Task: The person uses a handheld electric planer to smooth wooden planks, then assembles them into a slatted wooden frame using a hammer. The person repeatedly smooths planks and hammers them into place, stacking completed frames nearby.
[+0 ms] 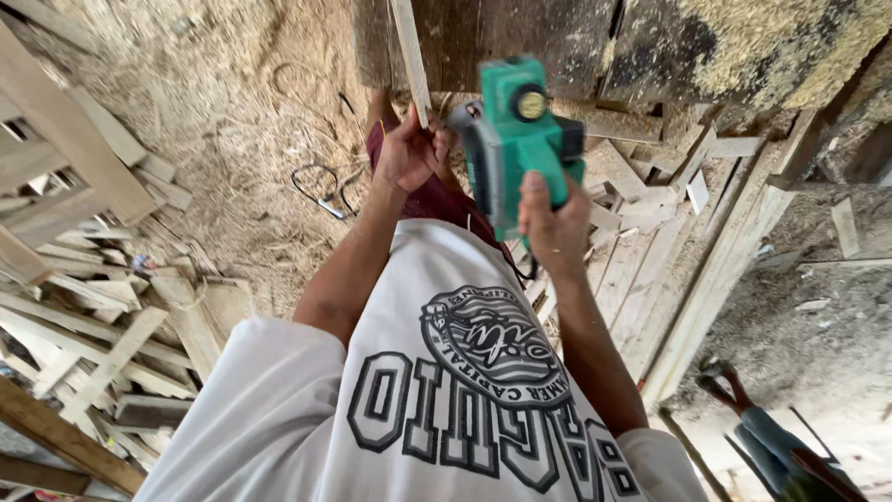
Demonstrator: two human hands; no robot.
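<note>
The green electric planer (522, 139) sits in the upper middle of the view, blurred, its boxy plastic body topped by a round yellow knob. The right hand (554, 223) grips its rear handle from below, fingers wrapped tight around the plastic. Just left of it, the left hand (409, 149) is closed on a thin, pale wooden strip (410, 56) that runs up past the dark, weathered plank (483, 42) at the top edge; the fingers curl around the strip's lower end. Planer and strip lie close together, almost touching near the strip's held end.

A white shirt (446, 390) with bold dark lettering and a round emblem fills the lower centre and hides whatever lies beneath the arms. The ground (232, 102) is thick with fine tan sawdust and shavings. A dark cable (321, 186) loops across it just left of the left forearm. Stacked rough-sawn boards and a slatted frame (84, 279) crowd the left side; long pale planks (688, 279) and short offcuts lie on the right. At the lower right corner another person's leg and sandalled foot (734, 390) show, well apart from both hands.
</note>
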